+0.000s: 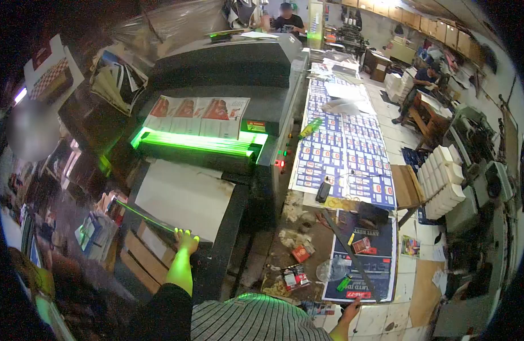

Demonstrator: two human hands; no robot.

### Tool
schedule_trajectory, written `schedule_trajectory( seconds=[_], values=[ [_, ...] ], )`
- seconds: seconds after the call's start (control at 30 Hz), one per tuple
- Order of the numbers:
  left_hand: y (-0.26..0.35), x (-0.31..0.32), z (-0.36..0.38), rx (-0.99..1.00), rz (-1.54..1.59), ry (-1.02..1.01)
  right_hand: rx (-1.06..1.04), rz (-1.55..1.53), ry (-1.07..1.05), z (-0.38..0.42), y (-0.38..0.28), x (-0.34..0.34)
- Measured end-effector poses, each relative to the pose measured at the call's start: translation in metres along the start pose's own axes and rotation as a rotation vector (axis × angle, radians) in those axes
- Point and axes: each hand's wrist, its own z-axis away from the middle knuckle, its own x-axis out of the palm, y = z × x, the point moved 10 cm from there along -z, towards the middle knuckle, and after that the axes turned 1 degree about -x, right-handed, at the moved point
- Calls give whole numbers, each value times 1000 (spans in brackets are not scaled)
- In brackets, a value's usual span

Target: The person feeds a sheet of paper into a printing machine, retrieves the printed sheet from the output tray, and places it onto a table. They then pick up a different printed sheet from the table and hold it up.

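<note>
My left hand (187,241), lit green, rests with fingers apart on the front edge of a dark machine's feed bed, at the near corner of a blank pale sheet (182,199). The large dark machine (222,79) glows green along its slot. A printed sheet with red pictures (196,115) lies on top of the slot. My right hand (349,312) is low at the side table's near edge, its fingers touching the edge beside a dark blue printed poster (358,273); it appears open and holds nothing I can see.
Long blue-and-white printed sheets (344,148) cover the side table. Nearer lie a long dark strip (353,256), a red box (300,253), a cigarette-like pack (296,277) and a green lighter (344,283). White stacks (441,176) stand right. Cardboard (145,261) leans left. Two people sit farther back.
</note>
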Motion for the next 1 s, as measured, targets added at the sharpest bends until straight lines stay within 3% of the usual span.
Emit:
schedule_trajectory(
  seconds=[0.3, 0.37, 0.4, 0.63, 0.67, 0.77, 0.87, 0.97, 1.0],
  values=[
    [-5, -2, 1, -74, 35, -15, -63, 2, -7, -23, 19, -1],
    [6, -6, 8, -66, -39, -148, 5, -47, -32, -14, 15, 3],
    [0, -8, 9, -87, 13, -57, -24, -40, -19, -11, 9, 3],
    [21, -30, 21, -40, -97, -82, 39, -13, -48, 18, -19, 12],
    [-7, 17, -4, 6, -171, 16, 44, 31, -36, 17, -19, 10],
    [34, -46, 32, -27, -141, -64, -12, 11, -15, 17, -22, 9],
    [26, -37, 28, -39, -118, -43, -93, -76, -27, 11, -20, 10],
    [7, -14, 13, -38, -64, -2, -85, -23, -42, -39, 36, -7],
    [4, -6, 5, -12, -67, 25, -17, -64, -41, -21, 24, -2]
  ],
)
